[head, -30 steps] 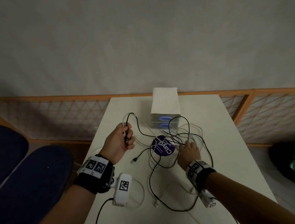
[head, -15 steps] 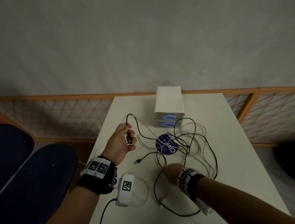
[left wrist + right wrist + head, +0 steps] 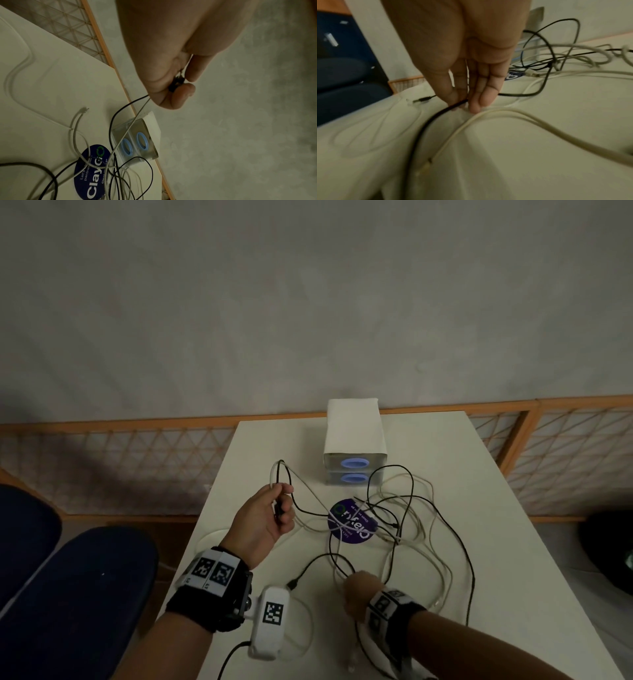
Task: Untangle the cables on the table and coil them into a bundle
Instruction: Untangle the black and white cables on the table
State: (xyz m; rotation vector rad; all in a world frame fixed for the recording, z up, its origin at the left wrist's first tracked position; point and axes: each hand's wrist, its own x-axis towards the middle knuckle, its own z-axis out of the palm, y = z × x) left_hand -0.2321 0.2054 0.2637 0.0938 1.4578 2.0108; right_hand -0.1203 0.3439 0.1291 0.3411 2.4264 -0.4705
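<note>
A thin black cable and a pale grey-white cable lie crossed in loose, overlapping loops on the surface, tangled most thickly just in front of the centre. One end of each rises off the surface at the left in a short arch. A black plug lies free near the front.

The left hand is raised with fingers curled tight, pinching cable, while the right hand reaches down, fingertips pinching a black cable at the desk's near edge.
</note>
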